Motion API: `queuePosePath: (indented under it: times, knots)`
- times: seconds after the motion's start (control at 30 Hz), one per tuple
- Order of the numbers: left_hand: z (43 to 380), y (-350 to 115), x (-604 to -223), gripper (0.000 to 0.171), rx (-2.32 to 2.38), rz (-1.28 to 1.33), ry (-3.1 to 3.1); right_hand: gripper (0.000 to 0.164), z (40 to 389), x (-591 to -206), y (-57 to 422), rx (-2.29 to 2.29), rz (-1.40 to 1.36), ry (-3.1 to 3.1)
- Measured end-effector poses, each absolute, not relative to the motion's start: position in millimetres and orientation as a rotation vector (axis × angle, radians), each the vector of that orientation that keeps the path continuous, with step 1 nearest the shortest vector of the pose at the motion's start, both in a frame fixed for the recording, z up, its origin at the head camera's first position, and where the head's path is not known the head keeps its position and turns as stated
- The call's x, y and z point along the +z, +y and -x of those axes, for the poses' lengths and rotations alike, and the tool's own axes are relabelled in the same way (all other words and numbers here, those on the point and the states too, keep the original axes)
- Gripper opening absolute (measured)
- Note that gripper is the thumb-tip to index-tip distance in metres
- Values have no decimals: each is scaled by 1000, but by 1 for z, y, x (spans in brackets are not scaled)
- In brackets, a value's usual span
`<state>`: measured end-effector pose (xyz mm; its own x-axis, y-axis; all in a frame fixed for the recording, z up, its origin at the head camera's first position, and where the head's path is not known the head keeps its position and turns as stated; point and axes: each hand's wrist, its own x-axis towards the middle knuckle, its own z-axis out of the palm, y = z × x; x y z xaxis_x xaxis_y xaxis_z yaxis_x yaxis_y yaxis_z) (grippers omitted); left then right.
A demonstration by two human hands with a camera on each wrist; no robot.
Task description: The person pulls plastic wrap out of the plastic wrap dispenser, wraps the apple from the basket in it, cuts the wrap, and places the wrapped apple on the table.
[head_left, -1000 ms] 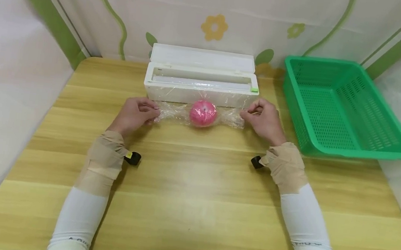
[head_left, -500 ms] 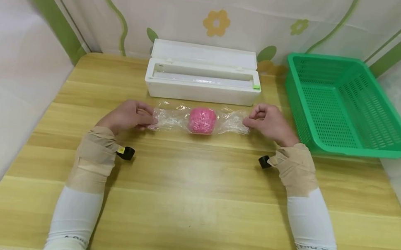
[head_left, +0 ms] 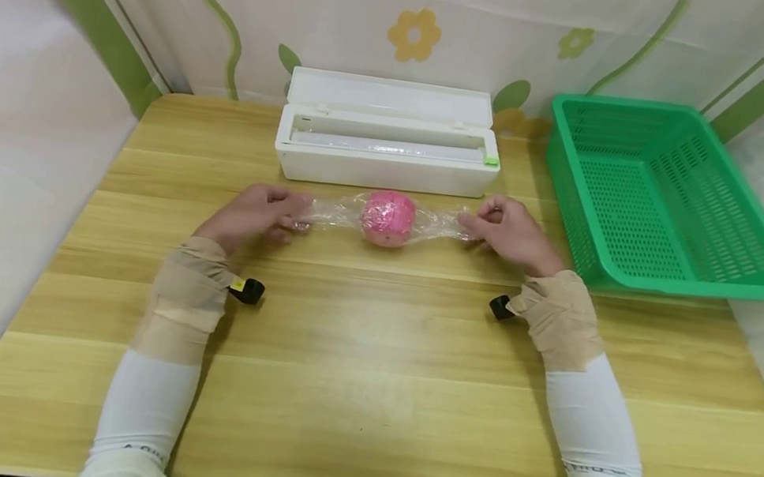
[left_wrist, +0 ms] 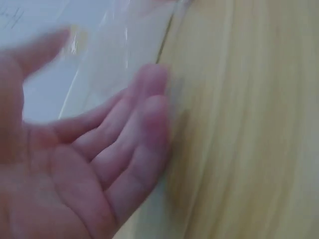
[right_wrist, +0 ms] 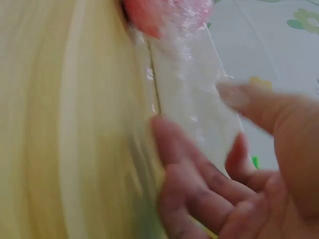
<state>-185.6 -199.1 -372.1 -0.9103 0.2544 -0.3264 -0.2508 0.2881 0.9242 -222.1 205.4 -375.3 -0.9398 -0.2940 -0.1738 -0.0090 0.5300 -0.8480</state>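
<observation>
A round, pink, fruit-like thing [head_left: 387, 219] is wrapped in clear cling film [head_left: 437, 224] at the middle of the table, with film tails stretching out to both sides. At the left tail is my left hand [head_left: 257, 215], blurred; the left wrist view shows its thumb [left_wrist: 47, 52] well apart from the fingers [left_wrist: 132, 149]. My right hand [head_left: 513, 235] is at the right tail. In the right wrist view its thumb [right_wrist: 249, 102] and bent fingers [right_wrist: 192, 174] also stand apart, with the film near their tips. Behind the bundle stands a white cling film box [head_left: 386, 174], lid raised, a roll inside.
A green perforated basket [head_left: 712, 291] stands at the table's back right, close to my right hand. Small black cameras hang at both wrists. The wooden table [head_left: 363, 395] meets a flower-patterned cloth [head_left: 351, 20] at the back.
The wrapped pink thing has turned, its dimpled top rolling out of sight. It moved toward me, then back toward the box. The tails look narrower than half a second ago; the left hand shifted inward.
</observation>
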Motion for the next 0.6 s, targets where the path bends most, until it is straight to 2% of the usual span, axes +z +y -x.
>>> queuePosePath:
  times: [0.1,0.27,0.43,0.6]
  knots:
    - [185,-194,-372,49,1682,34,2224,49,223,-378,202,-1358,229,2521]
    - [183,-195,-370,41,1603,-93,2356,57,223,-378,202,-1385,243,2536]
    - [183,-200,-370,41,1641,-205,2277,70,224,-375,203,-1549,261,2488]
    - [184,-197,-369,48,1678,-148,2232,67,226,-375,200,-1575,300,2543]
